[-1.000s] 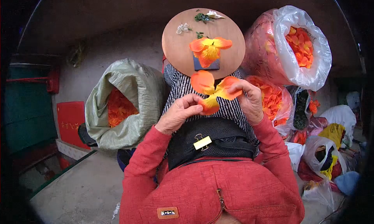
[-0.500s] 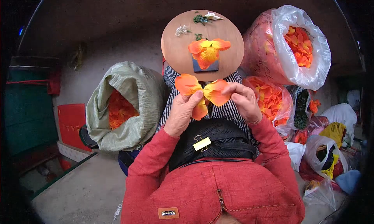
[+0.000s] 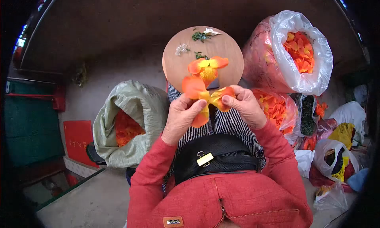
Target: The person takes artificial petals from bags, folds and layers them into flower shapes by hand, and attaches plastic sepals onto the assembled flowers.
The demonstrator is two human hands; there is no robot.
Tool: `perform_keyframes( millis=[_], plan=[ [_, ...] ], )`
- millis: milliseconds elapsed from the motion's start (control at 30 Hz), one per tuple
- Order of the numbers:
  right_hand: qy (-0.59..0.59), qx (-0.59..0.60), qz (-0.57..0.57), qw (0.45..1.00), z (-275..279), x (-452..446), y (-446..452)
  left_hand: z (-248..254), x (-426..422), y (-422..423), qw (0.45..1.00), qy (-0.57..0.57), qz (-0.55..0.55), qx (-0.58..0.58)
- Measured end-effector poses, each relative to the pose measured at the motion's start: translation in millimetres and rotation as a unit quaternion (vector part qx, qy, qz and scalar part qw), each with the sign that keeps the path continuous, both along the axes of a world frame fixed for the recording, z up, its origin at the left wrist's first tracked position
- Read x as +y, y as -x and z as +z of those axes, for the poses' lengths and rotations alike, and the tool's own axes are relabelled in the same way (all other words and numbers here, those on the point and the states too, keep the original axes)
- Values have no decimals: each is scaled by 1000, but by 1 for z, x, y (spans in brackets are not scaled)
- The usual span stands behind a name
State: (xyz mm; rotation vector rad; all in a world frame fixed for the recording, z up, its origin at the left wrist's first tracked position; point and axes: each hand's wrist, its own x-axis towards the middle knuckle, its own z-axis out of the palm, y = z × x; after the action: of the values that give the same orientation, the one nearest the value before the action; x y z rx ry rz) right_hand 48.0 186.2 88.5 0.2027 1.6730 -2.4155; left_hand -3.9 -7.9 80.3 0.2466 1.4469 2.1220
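In front of my lap I hold an orange and yellow artificial petal piece with several lobes. My left hand pinches it near the yellow centre between thumb and fingers. My right hand grips its right lobe, the thumb lying on top. Just beyond, similar petal pieces rest on a dark block, which the held piece partly hides. The block stands on a round wooden stool top. Green sprigs, a white flower and white stamens lie farther back on it.
A pale green woven sack of orange petals stands left. At right are a large clear bag and a smaller bag, both with orange petals. More plastic bags crowd the right. A black waist bag with a binder clip sits on my lap.
My right hand's grip has shifted, its thumb now pressing on the right lobe. That lobe is more folded and the piece is tilted. The whole view has moved slightly.
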Motion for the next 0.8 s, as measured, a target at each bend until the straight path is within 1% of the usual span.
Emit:
perform_keyframes(
  millis=[100, 133, 167, 233, 267, 333, 433, 633, 733, 800],
  plan=[
    [-24, 48, -52, 997, 4, 7, 23, 16, 13, 28, 999, 2, 6, 32],
    [-19, 67, -89, 994, 9, 7, 31, 18, 17, 39, 999, 16, 0, 45],
    [-12, 66, -113, 991, 14, 8, 39, 20, 19, 50, 999, 16, -20, 34],
    [-27, 78, -124, 989, 6, 18, 52, 20, 30, 67, 999, 5, -10, 32],
    [-27, 79, -124, 989, 0, 21, 55, 17, 32, 73, 999, 5, -10, 33],
    [-64, 34, -89, 993, -8, 24, 61, 6, 33, 84, 999, 2, -25, -45],
    [-33, 22, -79, 996, -11, 23, 54, -4, 30, 87, 996, -29, -35, -76],
    [5, 21, -87, 996, -16, 21, 50, -4, 29, 84, 993, -66, -13, -94],
    [21, 21, -78, 997, -23, 21, 50, -12, 28, 87, 994, -51, -10, -97],
    [31, 23, -73, 997, -22, 18, 50, -13, 29, 86, 993, -61, -5, -102]
  ],
)
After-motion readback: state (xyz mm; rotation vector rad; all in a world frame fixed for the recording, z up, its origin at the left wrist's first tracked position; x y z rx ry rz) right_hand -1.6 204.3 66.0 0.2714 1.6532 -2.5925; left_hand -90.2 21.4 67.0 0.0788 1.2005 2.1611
